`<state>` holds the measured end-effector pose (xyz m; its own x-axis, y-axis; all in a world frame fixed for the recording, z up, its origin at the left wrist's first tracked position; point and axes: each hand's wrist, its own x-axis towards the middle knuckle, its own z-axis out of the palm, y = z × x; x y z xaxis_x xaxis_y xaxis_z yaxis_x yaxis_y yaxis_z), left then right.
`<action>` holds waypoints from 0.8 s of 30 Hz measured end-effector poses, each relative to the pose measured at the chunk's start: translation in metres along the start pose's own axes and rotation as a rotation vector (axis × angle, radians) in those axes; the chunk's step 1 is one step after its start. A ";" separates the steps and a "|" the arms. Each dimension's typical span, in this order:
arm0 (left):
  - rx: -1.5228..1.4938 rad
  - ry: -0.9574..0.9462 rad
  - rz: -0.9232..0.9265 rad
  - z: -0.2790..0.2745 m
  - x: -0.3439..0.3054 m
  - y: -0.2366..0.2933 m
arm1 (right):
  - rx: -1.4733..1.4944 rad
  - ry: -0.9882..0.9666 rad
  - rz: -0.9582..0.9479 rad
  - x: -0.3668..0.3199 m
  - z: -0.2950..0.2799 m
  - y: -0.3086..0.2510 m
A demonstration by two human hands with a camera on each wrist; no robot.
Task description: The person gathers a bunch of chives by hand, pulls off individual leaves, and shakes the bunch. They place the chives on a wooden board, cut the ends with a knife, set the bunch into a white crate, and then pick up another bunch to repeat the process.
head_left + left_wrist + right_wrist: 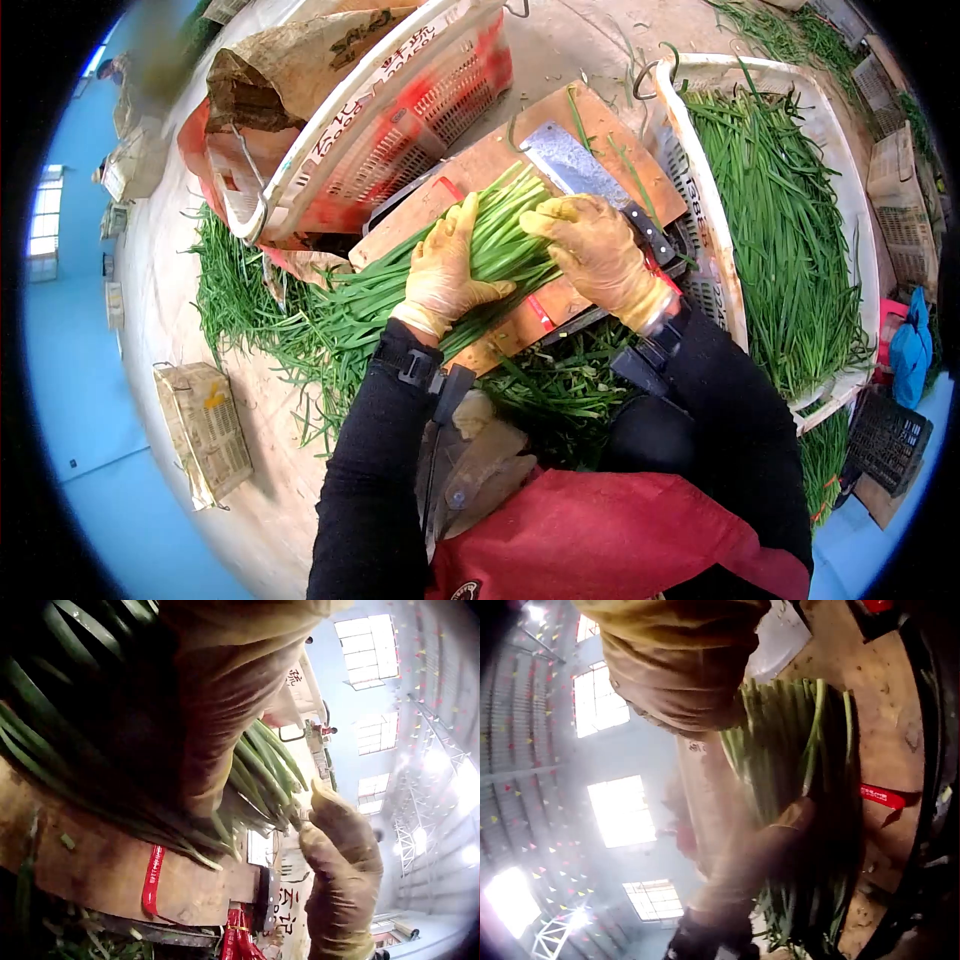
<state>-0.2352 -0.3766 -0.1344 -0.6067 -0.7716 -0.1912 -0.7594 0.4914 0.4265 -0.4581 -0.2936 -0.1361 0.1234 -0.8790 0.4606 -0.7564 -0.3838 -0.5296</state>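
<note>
A thick bunch of garlic chives (508,222) lies slantwise over a wooden board (646,172), pale stalk ends toward the right. My gloved left hand (440,272) grips the bunch from above, thumb along its near side. At the stalk ends, my gloved right hand (598,258) has its fingers curled, and the left wrist view shows thumb and finger pinching at the tips of the stalks (279,796). Behind the right hand a cleaver (572,162) lies flat on the board, its black handle beside the wrist. Red printed tape (154,879) hangs at the board's near edge.
A white crate (858,215) full of chives stands at the right. To the left, a red-and-white crate (425,110) leans beside the board. Loose chives (235,285) are heaped on the floor, with a dirty crate (203,432) near them. Trimmings (560,390) lie below the board.
</note>
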 end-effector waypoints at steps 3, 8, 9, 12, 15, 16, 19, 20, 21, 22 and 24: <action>0.001 -0.006 -0.006 0.003 0.002 -0.003 | -0.090 -0.023 0.022 -0.003 0.024 0.006; 0.024 -0.021 -0.024 0.004 0.003 -0.006 | 0.080 0.023 0.024 -0.019 0.064 0.043; 0.017 -0.019 -0.021 0.004 0.004 -0.006 | 0.092 0.048 0.018 -0.017 0.062 0.041; -0.005 -0.016 -0.008 0.006 0.004 -0.009 | 0.097 0.109 0.003 -0.013 0.055 0.037; -0.014 -0.022 -0.005 0.006 0.005 -0.011 | 0.238 0.144 0.094 -0.013 0.041 0.035; -0.010 -0.028 -0.012 0.006 0.005 -0.010 | 0.418 0.157 0.192 -0.009 0.029 0.031; -0.002 -0.028 -0.026 0.006 0.005 -0.010 | 0.863 0.253 0.434 -0.006 -0.010 0.025; 0.000 -0.026 -0.028 0.006 0.004 -0.010 | 0.994 0.297 0.507 -0.009 -0.023 0.024; 0.004 -0.026 -0.031 0.006 0.004 -0.009 | 1.091 0.122 0.499 -0.016 -0.034 0.023; 0.007 -0.026 -0.034 0.005 0.004 -0.009 | 1.183 -0.055 0.489 -0.025 -0.044 0.021; 0.013 -0.025 -0.032 0.005 0.005 -0.007 | 1.295 -0.540 0.437 -0.024 -0.054 0.006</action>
<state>-0.2338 -0.3817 -0.1426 -0.5878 -0.7768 -0.2261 -0.7811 0.4722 0.4086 -0.5006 -0.2594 -0.1119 0.4812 -0.8744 -0.0622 0.2593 0.2098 -0.9427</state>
